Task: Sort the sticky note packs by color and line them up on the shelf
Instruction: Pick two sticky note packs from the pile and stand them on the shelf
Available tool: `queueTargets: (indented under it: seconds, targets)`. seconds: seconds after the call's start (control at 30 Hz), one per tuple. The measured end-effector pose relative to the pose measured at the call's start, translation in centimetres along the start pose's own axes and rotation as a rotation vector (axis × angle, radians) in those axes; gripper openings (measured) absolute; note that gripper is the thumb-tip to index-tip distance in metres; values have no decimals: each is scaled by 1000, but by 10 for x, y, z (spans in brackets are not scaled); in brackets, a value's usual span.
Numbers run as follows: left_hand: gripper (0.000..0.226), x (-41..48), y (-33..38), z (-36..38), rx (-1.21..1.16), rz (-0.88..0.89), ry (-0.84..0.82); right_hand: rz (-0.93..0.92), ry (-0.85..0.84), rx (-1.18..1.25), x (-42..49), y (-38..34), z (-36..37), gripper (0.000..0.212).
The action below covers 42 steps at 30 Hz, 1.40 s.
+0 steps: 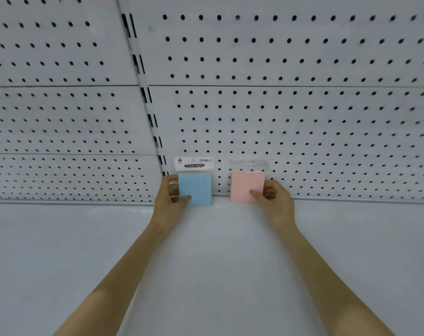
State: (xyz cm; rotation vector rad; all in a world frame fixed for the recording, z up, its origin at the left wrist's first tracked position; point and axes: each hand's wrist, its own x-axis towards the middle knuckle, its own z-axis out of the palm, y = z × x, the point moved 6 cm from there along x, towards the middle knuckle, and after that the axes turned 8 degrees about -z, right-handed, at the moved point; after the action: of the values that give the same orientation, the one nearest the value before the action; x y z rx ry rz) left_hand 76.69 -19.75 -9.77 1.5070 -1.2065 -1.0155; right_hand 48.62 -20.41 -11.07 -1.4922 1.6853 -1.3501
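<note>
A blue sticky note pack [196,186] with a white "STICKY NOTE" header card stands upright at the back of the shelf [211,251], against the pegboard. My left hand [171,198] grips its left edge, thumb on the front face. A little to its right stands a pink sticky note pack [244,185] in clear wrap, also upright against the pegboard. My right hand [272,197] grips its right edge, thumb across the front. A small gap separates the two packs.
The white pegboard back wall [303,117] rises behind the packs, with a slotted upright post [149,110] just left of the blue pack. The pale grey shelf surface spreads wide to both sides and toward me.
</note>
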Motion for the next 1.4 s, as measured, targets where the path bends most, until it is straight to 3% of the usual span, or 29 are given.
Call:
queueTargets:
  seconds: [0.4,1.07,1.4]
  targets:
    - [47,5,-4,-1,55,36,73,-26,12,-7,0,-1,-1,15]
    - [33,12,-11,-2,99,24,138,-3,76,12,-2,-1,-8,17]
    - [38,13,-8,-1,109,48,135,35,72,23,1,-4,-12,28]
